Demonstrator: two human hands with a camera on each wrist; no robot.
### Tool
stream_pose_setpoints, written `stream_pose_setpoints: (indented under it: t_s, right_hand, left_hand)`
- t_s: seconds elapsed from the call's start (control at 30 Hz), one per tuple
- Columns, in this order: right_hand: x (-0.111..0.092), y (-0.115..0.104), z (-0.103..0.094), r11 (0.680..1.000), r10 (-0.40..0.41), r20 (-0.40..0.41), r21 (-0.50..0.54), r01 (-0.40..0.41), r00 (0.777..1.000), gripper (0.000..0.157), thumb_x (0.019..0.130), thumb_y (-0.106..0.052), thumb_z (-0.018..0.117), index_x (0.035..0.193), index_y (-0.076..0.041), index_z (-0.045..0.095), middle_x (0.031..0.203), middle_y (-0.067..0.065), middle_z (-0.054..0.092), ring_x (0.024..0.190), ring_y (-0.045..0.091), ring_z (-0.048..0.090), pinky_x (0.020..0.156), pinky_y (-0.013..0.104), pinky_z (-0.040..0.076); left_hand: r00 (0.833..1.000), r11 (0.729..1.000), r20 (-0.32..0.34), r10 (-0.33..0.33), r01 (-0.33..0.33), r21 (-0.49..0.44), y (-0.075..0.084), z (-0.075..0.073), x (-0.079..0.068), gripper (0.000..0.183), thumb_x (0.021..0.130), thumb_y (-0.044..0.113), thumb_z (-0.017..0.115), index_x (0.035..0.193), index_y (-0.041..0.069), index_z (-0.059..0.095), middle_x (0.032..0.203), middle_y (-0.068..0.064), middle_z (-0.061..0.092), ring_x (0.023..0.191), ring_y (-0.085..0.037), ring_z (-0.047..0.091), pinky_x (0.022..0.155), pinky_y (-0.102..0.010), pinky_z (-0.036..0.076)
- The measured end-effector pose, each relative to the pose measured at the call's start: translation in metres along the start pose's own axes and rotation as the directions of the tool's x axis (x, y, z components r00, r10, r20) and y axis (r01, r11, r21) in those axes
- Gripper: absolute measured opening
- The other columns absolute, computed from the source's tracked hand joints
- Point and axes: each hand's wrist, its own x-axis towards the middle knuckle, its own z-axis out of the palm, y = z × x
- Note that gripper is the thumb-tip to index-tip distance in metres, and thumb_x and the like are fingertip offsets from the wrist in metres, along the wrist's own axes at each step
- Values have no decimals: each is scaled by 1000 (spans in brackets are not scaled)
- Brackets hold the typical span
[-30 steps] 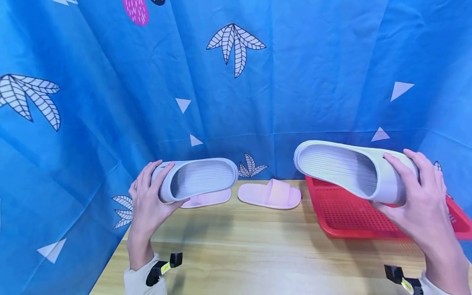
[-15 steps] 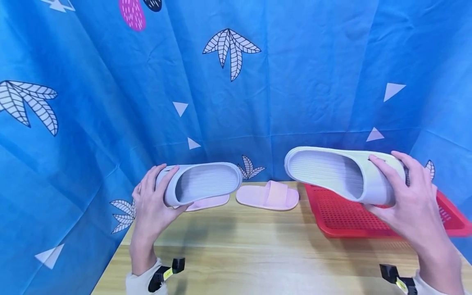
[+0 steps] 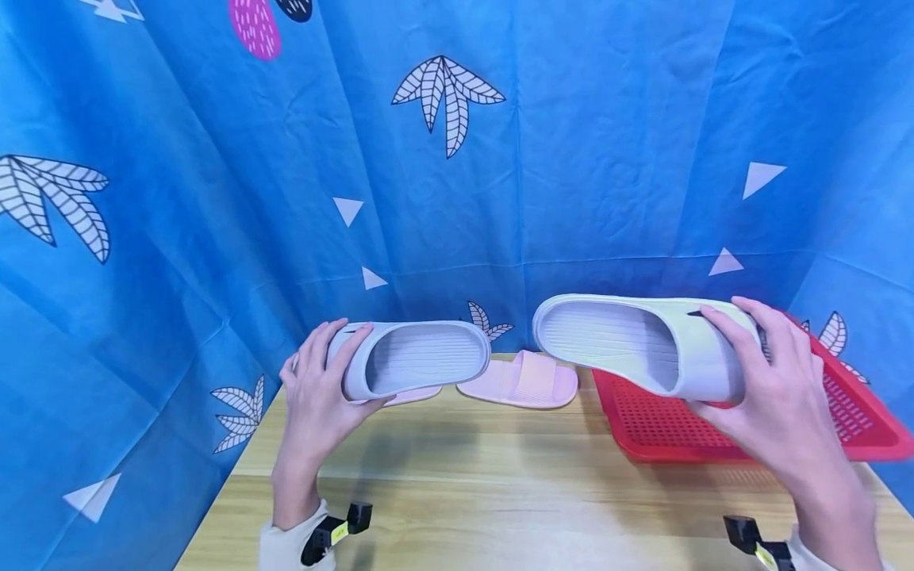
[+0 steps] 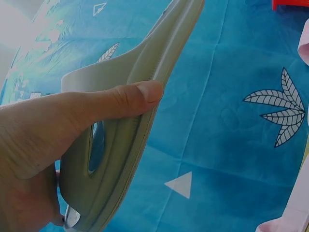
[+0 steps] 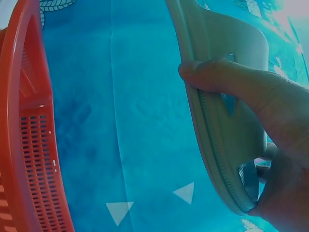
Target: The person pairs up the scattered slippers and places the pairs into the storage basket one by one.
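My left hand (image 3: 321,396) grips a pale grey slipper (image 3: 428,354) by its toe end, heel pointing right. In the left wrist view the thumb lies along the side of that slipper (image 4: 130,121), across its sole edge. My right hand (image 3: 778,388) holds a matching grey slipper (image 3: 607,337) round its strap, heel pointing left. The right wrist view shows the thumb pressed on the edge of this slipper (image 5: 217,130). Both slippers are raised above the table, insoles facing me, their heels a short gap apart.
On the wooden table (image 3: 500,492), a pink slipper (image 3: 535,381) lies at the back by the blue curtain (image 3: 607,159). Another pink slipper (image 3: 414,395) is mostly hidden behind the left grey one. A red perforated basket (image 3: 657,420) stands at the right, partly behind my right hand.
Both hands have moved inward, bringing the two grey slippers nearer to each other. The right one has also come down slightly. The pink slippers and basket stay in place.
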Motion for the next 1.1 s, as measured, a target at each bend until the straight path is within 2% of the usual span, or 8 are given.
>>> stream_pose_setpoints:
  t_s: [0.17,0.43,0.7,0.97,1.1]
  right_hand:
    - [1,-4,3,999,-21,2,28,21,1000,120,35,-10,96,142,-20,44,149,11,31,133,34,27,91,64,33]
    - [0,-8,6,999,-28,17,37,27,999,120,35,-13,96,142,-20,44,149,10,30,133,34,27,90,65,33]
    - [0,-12,9,999,-24,37,31,23,999,120,34,-14,97,142,-22,44,149,10,30,133,34,27,86,64,34]
    - [-1,-16,12,999,-29,58,28,28,998,121,34,-15,97,142,-24,43,149,9,31,132,34,28,88,65,34]
    - [-1,-18,13,999,-42,62,29,40,997,122,34,-17,98,143,-24,43,149,10,31,132,33,29,84,62,35]
  left_hand:
    - [1000,1000,19,5,-5,5,4,4,0,101,51,55,88,140,34,46,144,-8,39,133,-33,29,90,-65,23]
    - [999,1000,36,19,-19,-12,12,9,2,103,49,51,90,140,35,45,144,-8,39,133,-33,28,92,-66,22]
    - [999,1000,30,22,-21,-13,18,13,2,103,49,52,90,140,36,45,144,-7,39,133,-32,28,91,-68,20]
    - [1000,1000,8,0,0,-11,26,16,2,103,49,52,90,140,36,44,145,-7,38,134,-31,27,92,-68,21]
    - [1000,1000,4,-1,1,5,29,17,3,101,52,59,85,141,37,43,145,-6,38,134,-30,27,92,-66,22]
